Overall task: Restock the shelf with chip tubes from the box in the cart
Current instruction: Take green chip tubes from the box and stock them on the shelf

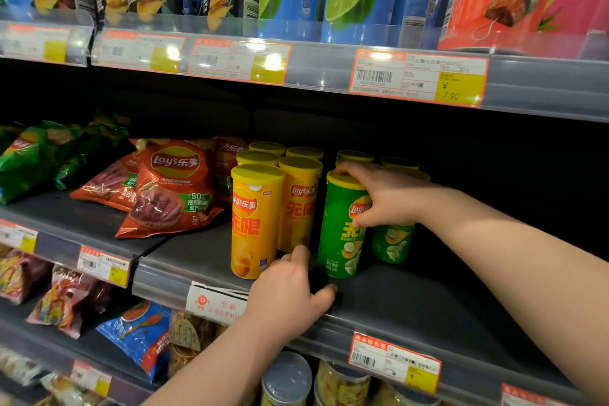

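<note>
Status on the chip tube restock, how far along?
Done: rows of yellow tubes and a few green tubes stand on the shelf. In hand: right hand grips the front green tube near its lid, standing on the shelf; left hand sits at the shelf edge. Left: bare shelf space to the right; cart and box out of view.

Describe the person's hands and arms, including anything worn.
The left hand and right hand are bare: no gloves, rings or watch show. The left forearm and right forearm are bare too, with no sleeve in view.
</note>
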